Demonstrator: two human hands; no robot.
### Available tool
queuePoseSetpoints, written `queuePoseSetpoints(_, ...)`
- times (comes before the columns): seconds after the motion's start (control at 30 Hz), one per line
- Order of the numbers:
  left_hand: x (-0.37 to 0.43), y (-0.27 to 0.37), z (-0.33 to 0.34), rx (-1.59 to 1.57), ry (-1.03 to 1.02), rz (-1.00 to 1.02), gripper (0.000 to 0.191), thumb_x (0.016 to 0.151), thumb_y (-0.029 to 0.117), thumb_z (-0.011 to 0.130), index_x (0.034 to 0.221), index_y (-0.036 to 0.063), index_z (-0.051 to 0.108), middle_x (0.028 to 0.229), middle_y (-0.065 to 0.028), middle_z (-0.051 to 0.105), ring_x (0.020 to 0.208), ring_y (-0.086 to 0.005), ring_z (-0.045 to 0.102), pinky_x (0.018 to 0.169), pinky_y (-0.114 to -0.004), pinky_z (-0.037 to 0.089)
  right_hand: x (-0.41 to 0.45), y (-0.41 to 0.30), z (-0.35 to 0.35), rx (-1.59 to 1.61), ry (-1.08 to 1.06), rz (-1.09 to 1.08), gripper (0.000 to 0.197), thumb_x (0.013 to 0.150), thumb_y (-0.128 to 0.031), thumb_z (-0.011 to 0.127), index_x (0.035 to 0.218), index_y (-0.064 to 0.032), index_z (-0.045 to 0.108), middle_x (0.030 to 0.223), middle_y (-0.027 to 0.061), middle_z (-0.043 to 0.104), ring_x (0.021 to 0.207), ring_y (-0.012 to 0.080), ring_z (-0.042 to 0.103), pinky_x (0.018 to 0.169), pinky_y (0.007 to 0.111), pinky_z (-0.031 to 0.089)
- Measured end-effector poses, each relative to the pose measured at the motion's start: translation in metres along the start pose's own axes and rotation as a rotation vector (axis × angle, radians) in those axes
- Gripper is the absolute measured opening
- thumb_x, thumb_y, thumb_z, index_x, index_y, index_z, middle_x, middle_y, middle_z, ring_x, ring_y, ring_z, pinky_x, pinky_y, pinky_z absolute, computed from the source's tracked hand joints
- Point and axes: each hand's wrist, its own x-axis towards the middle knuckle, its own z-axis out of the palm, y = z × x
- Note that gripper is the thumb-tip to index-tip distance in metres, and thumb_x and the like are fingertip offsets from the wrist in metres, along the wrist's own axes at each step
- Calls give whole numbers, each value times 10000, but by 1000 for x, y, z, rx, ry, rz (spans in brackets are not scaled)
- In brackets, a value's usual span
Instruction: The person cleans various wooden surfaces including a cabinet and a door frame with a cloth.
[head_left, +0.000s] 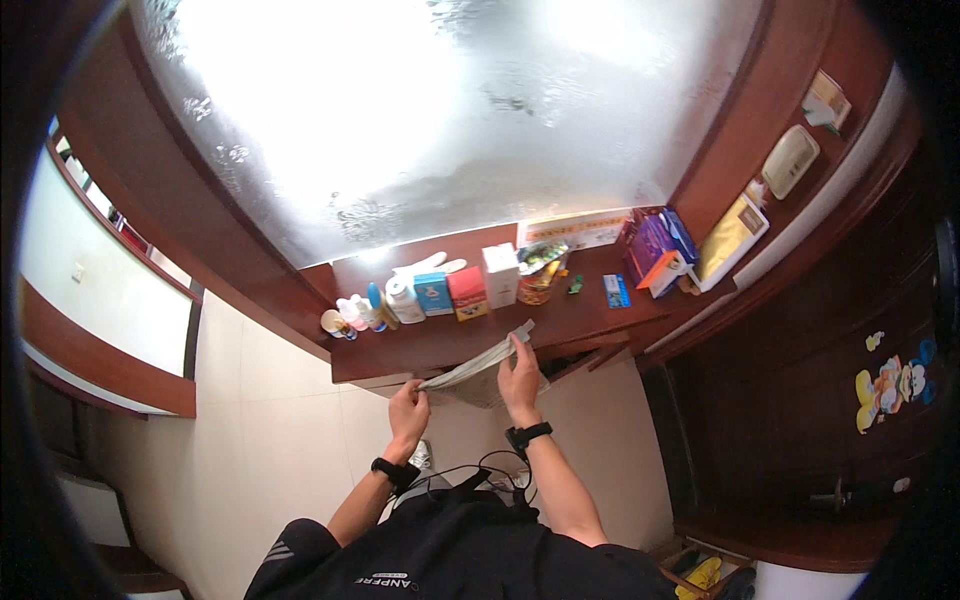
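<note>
A thin, pale grey cloth (474, 367) is stretched between my two hands, just in front of a dark red wooden shelf (420, 346). My left hand (409, 411) pinches its near left end between thumb and fingers. Higher up and to the right, my right hand (521, 377) grips the other end, whose corner sticks up past the fingertips over the shelf's front edge. The lower part of the cloth hangs down and looks partly see-through. Whether it is woven fabric or another thin sheet, I cannot tell.
Along the shelf stand several bottles, a white jar (405, 300), a blue box (433, 294), a red box (468, 292), a white box (500, 276) and a clear tub (536, 281). A blue card (616, 291) lies farther right. Frosted glass (480, 135) rises behind; a dark door (780, 375) is at right.
</note>
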Motion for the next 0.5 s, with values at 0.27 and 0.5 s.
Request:
queuePoseSetpoints(0.27, 24, -51, -106, -247, 201, 57, 205, 893, -32, 498, 1062, 0, 609, 835, -126, 674, 743, -195, 677, 684, -305, 520, -66, -48, 130, -420, -139, -319, 626, 832, -185, 582, 1382, 34, 379, 1440, 251, 360, 1373, 399, 281, 1124, 539, 216)
queuePoseSetpoints(0.5, 48, -73, -182, 53, 184, 360, 285, 828, -79, 548, 1103, -28, 605, 1008, -189, 661, 939, -324, 643, 842, -385, 497, -103, -104, 204, -401, -295, -304, 706, 865, -250, 565, 1449, 20, 274, 1485, 214, 305, 1405, 382, 219, 1145, 507, 160)
